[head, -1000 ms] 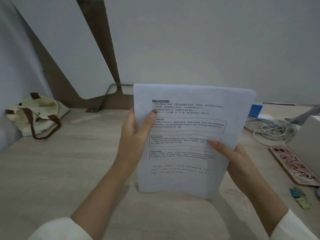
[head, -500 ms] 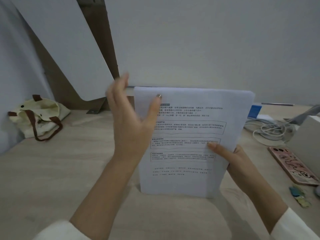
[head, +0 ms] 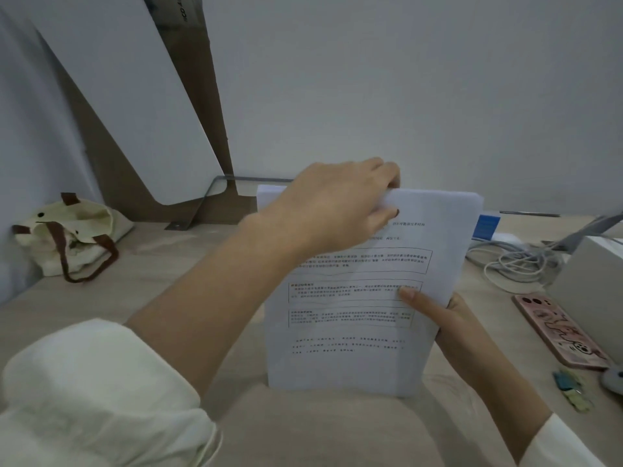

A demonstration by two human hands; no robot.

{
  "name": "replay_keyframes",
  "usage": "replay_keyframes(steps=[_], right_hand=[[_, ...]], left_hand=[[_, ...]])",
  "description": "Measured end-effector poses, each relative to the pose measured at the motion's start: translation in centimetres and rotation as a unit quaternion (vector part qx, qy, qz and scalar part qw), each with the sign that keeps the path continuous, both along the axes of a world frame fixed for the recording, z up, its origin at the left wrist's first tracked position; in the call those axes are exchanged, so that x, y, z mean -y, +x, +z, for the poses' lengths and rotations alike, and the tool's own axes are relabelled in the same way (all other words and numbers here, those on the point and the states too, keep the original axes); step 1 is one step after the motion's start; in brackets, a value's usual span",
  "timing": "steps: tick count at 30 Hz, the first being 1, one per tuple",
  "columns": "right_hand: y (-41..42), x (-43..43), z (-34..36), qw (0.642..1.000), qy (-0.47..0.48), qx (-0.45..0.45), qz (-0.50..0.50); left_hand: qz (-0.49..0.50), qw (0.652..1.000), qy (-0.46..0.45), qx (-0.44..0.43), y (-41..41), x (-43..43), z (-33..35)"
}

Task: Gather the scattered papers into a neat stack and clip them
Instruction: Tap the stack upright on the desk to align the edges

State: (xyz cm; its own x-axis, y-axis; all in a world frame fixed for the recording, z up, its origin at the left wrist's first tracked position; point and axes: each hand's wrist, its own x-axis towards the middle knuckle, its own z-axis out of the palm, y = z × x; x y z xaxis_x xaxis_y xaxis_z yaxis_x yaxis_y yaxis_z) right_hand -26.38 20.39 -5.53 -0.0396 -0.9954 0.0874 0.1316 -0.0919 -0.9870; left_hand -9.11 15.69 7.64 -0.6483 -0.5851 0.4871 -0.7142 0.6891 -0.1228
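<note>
A stack of white printed papers stands upright on its bottom edge on the wooden desk. My right hand holds the stack's right edge, thumb across the printed front. My left hand reaches over the stack's top edge, with the thumb on the front and the fingers curled over the top. Two small binder clips, one blue and one yellow-green, lie on the desk at the right, away from both hands.
A pink phone lies at the right next to a white box. White cables and a blue item sit behind the papers. A cream tote bag rests at the far left. A white board leans against the wall.
My left hand has left the stack's left edge, risen and moved right onto the top edge. The stack stands slightly straighter; my right hand keeps its hold.
</note>
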Motion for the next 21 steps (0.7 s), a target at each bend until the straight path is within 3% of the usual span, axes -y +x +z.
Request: replay_keyframes(steps=[9, 13, 18, 21], right_hand=[[0.1, 0.2, -0.4, 1.0, -0.005, 0.012, -0.011], [0.0, 0.3, -0.6, 1.0, -0.008, 0.01, -0.009], [0.3, 0.5, -0.5, 1.0, -0.012, 0.002, -0.009], [0.2, 0.6, -0.5, 1.0, -0.012, 0.007, 0.0]], left_hand=[[-0.136, 0.986, -0.088, -0.029, 1.6, 0.2, -2.0], [-0.098, 0.993, 0.01, -0.063, 1.0, -0.3, -0.7], [0.004, 0.981, 0.192, 0.029, 0.4, 1.0, 1.5], [-0.006, 0.984, 0.174, 0.029, 0.4, 1.2, 1.2]])
